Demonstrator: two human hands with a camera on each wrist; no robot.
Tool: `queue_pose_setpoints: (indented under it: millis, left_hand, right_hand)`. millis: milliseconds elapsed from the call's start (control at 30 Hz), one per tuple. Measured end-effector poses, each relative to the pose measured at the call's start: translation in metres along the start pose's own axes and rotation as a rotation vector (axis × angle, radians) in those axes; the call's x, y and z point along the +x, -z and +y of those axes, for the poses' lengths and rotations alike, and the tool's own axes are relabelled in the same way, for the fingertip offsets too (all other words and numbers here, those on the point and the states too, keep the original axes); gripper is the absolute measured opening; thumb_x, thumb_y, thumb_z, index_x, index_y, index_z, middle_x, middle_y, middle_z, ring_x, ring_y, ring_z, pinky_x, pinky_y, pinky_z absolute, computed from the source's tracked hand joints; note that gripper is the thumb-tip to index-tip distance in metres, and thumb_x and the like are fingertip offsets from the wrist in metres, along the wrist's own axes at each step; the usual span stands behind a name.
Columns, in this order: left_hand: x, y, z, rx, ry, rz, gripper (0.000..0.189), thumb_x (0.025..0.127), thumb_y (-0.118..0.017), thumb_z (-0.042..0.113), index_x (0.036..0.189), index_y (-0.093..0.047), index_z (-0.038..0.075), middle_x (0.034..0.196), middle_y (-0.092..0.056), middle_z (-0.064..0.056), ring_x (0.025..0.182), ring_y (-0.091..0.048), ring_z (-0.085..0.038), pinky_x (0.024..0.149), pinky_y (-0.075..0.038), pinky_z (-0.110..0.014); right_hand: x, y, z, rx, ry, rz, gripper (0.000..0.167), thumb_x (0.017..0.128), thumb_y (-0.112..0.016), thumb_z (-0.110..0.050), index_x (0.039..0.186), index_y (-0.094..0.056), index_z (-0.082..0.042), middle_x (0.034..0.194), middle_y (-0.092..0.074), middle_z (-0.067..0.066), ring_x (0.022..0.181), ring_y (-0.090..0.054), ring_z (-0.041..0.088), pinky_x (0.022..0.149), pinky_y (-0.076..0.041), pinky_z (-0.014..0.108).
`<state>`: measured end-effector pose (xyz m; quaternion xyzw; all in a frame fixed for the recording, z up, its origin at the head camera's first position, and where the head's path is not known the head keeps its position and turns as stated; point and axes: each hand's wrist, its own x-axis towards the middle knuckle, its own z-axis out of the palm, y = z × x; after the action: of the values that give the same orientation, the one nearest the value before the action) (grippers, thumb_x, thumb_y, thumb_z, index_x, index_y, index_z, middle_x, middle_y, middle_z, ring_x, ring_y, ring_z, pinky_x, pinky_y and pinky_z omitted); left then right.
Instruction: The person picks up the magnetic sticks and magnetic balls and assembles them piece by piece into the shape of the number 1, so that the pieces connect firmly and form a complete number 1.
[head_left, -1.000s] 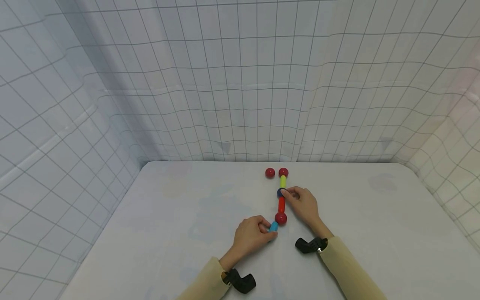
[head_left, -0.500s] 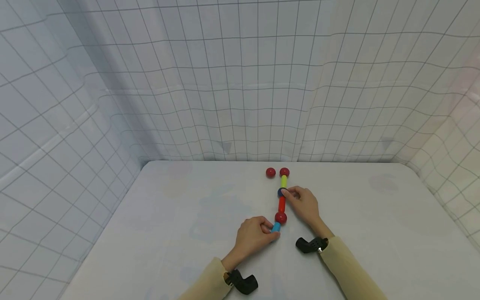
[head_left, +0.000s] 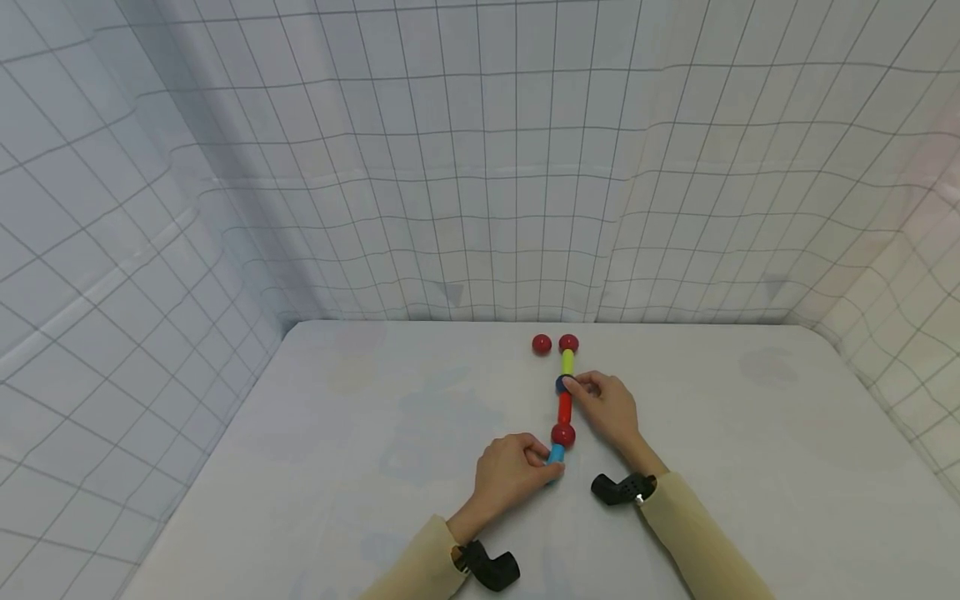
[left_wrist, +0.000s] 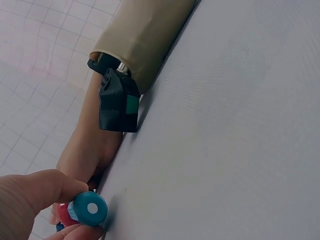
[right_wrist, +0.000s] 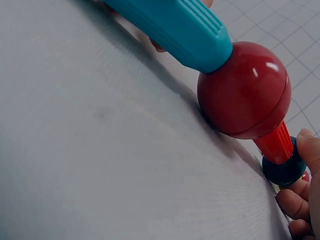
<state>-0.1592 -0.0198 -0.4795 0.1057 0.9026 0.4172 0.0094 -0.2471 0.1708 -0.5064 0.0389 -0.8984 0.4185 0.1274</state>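
Observation:
A chain of rods and balls lies on the white table in the head view. My left hand (head_left: pixel 512 475) pinches the light-blue rod (head_left: pixel 556 453) at the near end; its flat end with a white dot faces the left wrist camera. That rod's far end touches a red ball (right_wrist: pixel 245 90), as the right wrist view shows. Beyond it come a red rod (head_left: pixel 565 408), a dark-blue ball (right_wrist: pixel 282 171), a yellow-green rod (head_left: pixel 567 362) and another red ball (head_left: pixel 568 342). Thumb and fingers of my right hand (head_left: pixel 609 410) hold the dark-blue ball, partly covering it.
One loose red ball (head_left: pixel 542 344) lies just left of the chain's far end. Grid-patterned white curtains (head_left: pixel 480 208) stand behind the table (head_left: pixel 360 417) and along both sides. Each wrist wears a black camera mount (head_left: pixel 491 567).
My left hand has shifted slightly right with the light-blue rod, whose near end has swung a little to the right. The right hand keeps its hold with hardly any movement.

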Motion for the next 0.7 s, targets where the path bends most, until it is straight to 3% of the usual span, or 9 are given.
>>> queue_pose_setpoints:
  millis: [700]
  left_hand:
    - [-0.0024,-0.0045,0.0036,0.047,0.013,0.018,0.022,0.073,-0.075,0.039,0.081,-0.069,0.019,0.058,-0.057,0.019,0.054,-0.05,0.0,0.048,-0.037,-0.024]
  right_hand:
    - [-0.0005,0.0005,-0.0006,0.008,0.004,0.0,0.041,0.088,-0.063,-0.047,0.097,-0.071,-0.008,0.076,-0.059,0.001,0.073,-0.049,0.018,0.062,-0.037,0.032]
